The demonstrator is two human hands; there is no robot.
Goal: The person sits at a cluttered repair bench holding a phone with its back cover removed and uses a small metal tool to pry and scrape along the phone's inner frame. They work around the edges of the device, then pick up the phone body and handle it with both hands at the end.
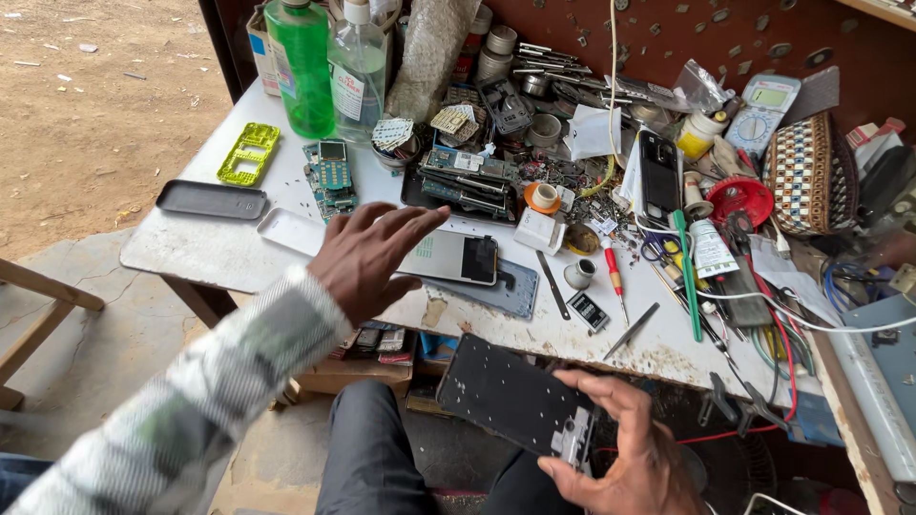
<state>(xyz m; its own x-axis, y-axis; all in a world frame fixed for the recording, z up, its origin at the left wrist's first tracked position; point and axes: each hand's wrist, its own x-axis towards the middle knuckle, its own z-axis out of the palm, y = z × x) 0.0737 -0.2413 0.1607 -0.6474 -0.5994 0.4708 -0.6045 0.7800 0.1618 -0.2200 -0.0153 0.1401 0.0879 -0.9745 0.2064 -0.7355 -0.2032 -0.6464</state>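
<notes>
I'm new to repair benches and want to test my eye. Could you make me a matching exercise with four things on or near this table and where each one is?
Things:
1. green liquid bottle
2. yellow-green phone frame
3. dark phone panel
4. red-handled screwdriver

Places:
A. held in the right hand, below the table edge
B. flat near the table's left edge
C. lying right of the small white cup
D. upright at the back, beside a clear bottle

Pairs: 1-D, 2-B, 3-A, 4-C

A phone (448, 256) lies on the table (191, 248), screwdriver (615, 277) to its right.
</notes>
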